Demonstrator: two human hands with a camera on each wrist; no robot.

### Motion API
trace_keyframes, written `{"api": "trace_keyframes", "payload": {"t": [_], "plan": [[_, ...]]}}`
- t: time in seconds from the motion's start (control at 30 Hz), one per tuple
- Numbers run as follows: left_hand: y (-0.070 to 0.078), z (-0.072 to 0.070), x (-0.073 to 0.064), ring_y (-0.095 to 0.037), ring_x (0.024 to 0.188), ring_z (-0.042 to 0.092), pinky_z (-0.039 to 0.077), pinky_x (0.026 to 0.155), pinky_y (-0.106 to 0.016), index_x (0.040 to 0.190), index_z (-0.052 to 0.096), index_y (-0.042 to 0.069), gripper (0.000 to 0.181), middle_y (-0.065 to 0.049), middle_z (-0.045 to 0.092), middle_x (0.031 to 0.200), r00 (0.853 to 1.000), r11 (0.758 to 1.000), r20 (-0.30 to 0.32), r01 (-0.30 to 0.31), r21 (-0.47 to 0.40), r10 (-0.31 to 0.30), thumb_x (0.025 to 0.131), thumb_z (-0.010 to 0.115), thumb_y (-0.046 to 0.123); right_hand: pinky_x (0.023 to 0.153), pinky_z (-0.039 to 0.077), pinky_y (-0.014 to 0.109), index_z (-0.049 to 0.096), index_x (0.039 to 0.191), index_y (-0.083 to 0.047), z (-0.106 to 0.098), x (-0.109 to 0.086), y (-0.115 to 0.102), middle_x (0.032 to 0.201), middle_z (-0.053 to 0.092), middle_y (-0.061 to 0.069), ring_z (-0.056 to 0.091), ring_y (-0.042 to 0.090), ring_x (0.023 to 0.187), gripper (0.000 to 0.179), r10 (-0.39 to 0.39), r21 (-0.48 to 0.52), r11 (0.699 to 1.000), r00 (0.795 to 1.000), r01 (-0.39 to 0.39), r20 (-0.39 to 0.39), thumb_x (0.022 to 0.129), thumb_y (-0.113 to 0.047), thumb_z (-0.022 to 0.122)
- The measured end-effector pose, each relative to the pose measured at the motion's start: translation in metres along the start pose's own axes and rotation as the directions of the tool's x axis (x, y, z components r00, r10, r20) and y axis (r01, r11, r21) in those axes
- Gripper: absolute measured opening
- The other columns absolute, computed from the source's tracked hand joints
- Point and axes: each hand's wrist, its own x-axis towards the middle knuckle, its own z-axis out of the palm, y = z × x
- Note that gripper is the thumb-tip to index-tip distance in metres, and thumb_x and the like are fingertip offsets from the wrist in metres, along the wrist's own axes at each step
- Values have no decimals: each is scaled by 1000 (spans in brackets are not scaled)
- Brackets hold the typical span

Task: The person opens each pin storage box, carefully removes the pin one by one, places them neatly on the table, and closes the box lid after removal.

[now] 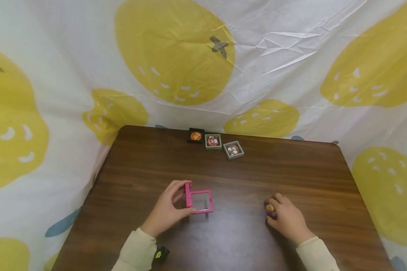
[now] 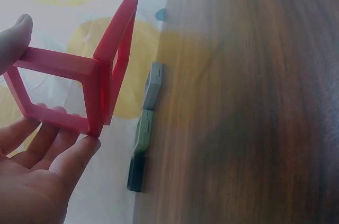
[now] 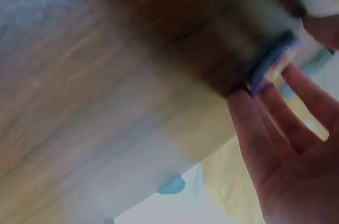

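My left hand [image 1: 167, 210] grips a pink hinged display frame [image 1: 188, 195] between thumb and fingers, above the left middle of the table. In the left wrist view its two square halves [image 2: 66, 65] stand apart at an angle, with clear panes. To the right, my right hand [image 1: 286, 218] holds a small round badge [image 1: 270, 207], purple with a yellow picture, close over the tabletop. The right wrist view shows the badge [image 3: 274, 68] tilted among the fingertips, with thumb and fingers around its edge.
At the table's far edge lie a black frame [image 1: 195, 135], a green frame [image 1: 213, 142] and a grey frame [image 1: 233, 149], each with a round badge inside. A small dark item with a yellow mark [image 1: 161, 253] is by the left sleeve. A lemon-patterned cloth [image 1: 257, 82] hangs behind the brown table [image 1: 257, 173].
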Motion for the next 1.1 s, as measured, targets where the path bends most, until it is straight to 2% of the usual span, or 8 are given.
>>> {"api": "trace_keyframes", "payload": {"t": [0.27, 0.37, 0.57, 0.8, 1.0, 1.1], "plan": [[0, 1, -6, -29, 143, 54, 47, 112, -39, 151, 59, 15, 85, -6, 56, 147, 999, 999, -5, 32, 3, -32, 77, 98, 0, 77, 62, 52, 76, 127, -6, -7, 2, -5, 120, 63, 9, 62, 35, 106, 63, 74, 51, 995, 989, -81, 130, 70, -15, 102], [1, 1, -7, -28, 143, 54, 47, 112, -39, 151, 59, 16, 85, -4, 56, 147, 999, 999, -10, 40, 13, -40, 78, 98, 1, 76, 62, 52, 76, 128, -6, -8, 3, -5, 121, 62, 10, 62, 36, 107, 64, 94, 57, 993, 985, -103, 144, 71, -14, 102], [-2, -1, -6, -27, 140, 57, 48, 111, -38, 149, 61, 18, 84, -6, 58, 144, 999, 999, -33, 15, 43, -13, 76, 101, 6, 74, 62, 53, 75, 131, -6, -8, 3, -6, 123, 62, 12, 62, 38, 109, 66, 105, 67, 991, 982, -117, 154, 71, -15, 102], [-10, -1, -2, -31, 140, 56, 45, 115, -49, 149, 62, 13, 85, -12, 60, 140, 997, 988, -61, -39, 149, 48, 74, 101, 4, 74, 63, 54, 74, 132, -6, -7, 1, -7, 125, 62, 13, 62, 39, 111, 66, 132, 80, 986, 979, -146, 157, 73, -15, 101], [-15, -2, 0, -30, 130, 62, 48, 112, -56, 152, 60, 11, 87, -5, 63, 137, 994, 955, -111, 8, 295, 26, 76, 102, 11, 74, 63, 53, 74, 133, -6, -6, 0, -8, 128, 62, 13, 61, 39, 113, 66, 147, 72, 985, 977, -160, 155, 73, -15, 101], [-17, -3, 1, -29, 130, 62, 48, 112, -56, 154, 59, 10, 89, -6, 63, 137, 994, 946, -108, 20, 324, 15, 76, 102, 11, 74, 63, 54, 74, 132, -6, -7, -1, -8, 127, 62, 13, 61, 39, 113, 65, 148, 73, 984, 977, -160, 151, 73, -14, 101]]}}
